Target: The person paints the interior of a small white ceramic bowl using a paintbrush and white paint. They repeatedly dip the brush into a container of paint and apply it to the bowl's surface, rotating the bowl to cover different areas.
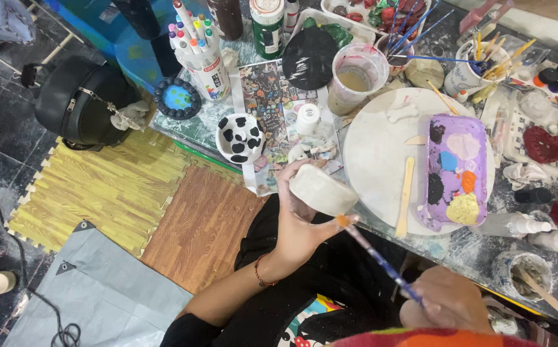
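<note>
My left hand (299, 222) grips a plain white clay bowl (322, 189), tilted on its side, just in front of the table edge. My right hand (449, 302) holds a blue-handled paintbrush (375, 256); its orange-tipped bristles touch the bowl's lower rim. To the right lies a purple tray palette (457, 168) with blobs of black, blue, orange, pink and yellow paint, resting on a round white board (375, 154). A wooden stick (405, 196) lies on that board.
A black-and-white spotted bowl (240, 137), a cup of murky water (356, 77), a tub of markers (205, 54), paint bottles (267, 26) and a cup of brushes (471, 71) crowd the table. Foam mats (118, 186) and a black bag (86, 106) lie on the floor to the left.
</note>
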